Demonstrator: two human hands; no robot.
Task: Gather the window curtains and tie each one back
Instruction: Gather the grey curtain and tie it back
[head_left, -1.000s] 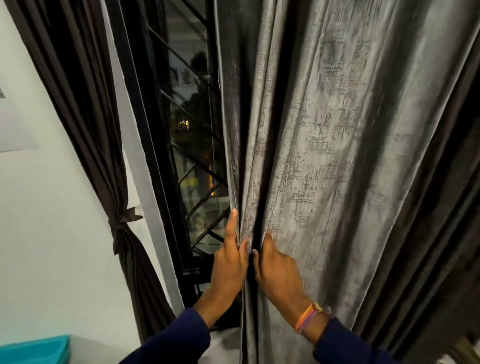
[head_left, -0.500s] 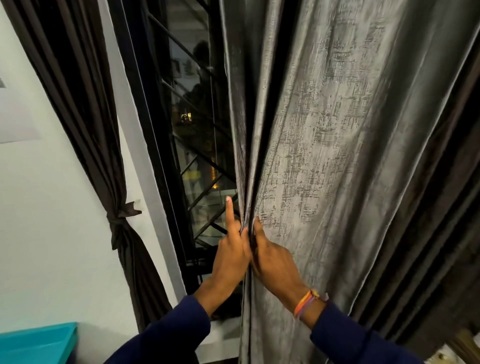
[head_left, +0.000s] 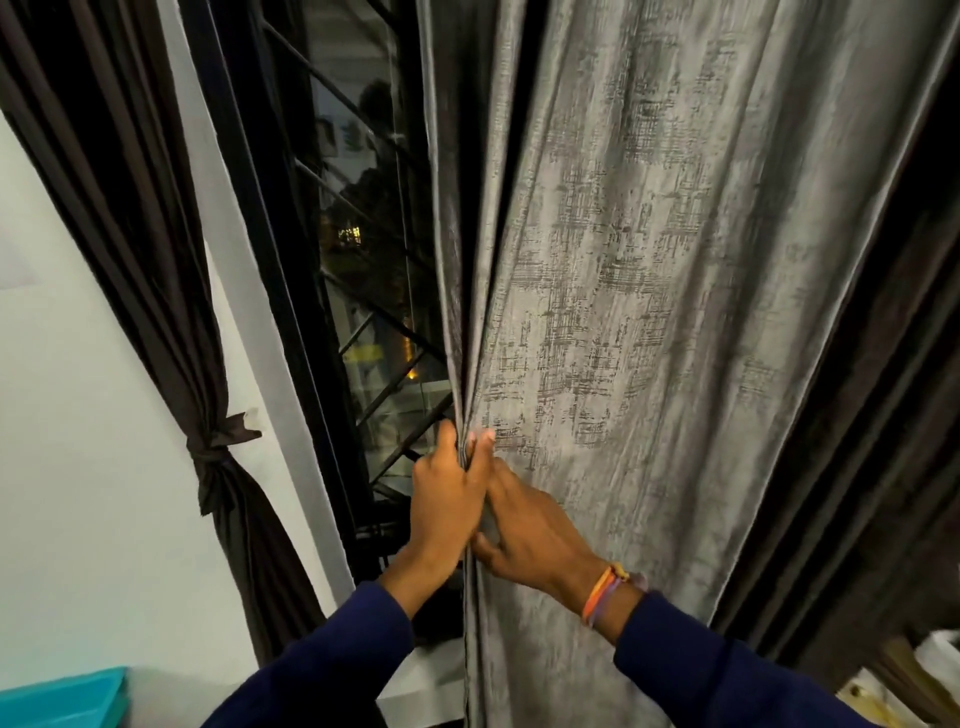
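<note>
Two curtains show at this window (head_left: 363, 291). The dark brown curtain (head_left: 130, 218) hangs on the left side and is already tied back with a knotted band (head_left: 215, 447). The grey curtain (head_left: 649, 322) hangs on the right side and is not tied yet. It looks soft and floppy, and a bit shiny, so it may slip if it is held loosely. It is big and long, so it is likely a little heavy when it is all bunched up. A good place to hold it is the front edge, low down, where the folds come together. Both hands are there now, pressed close side by side. The left hand (head_left: 447, 499) grips the folded edge, with its fingers curled around the cloth. The right hand (head_left: 530, 530) pinches the same folds from the other side, and its thumb pokes under the cloth. There are two hands and two dark blue sleeves. The right wrist wears bright bracelets (head_left: 605, 597). One blue box (head_left: 62, 699) sits in the bottom left corner.
</note>
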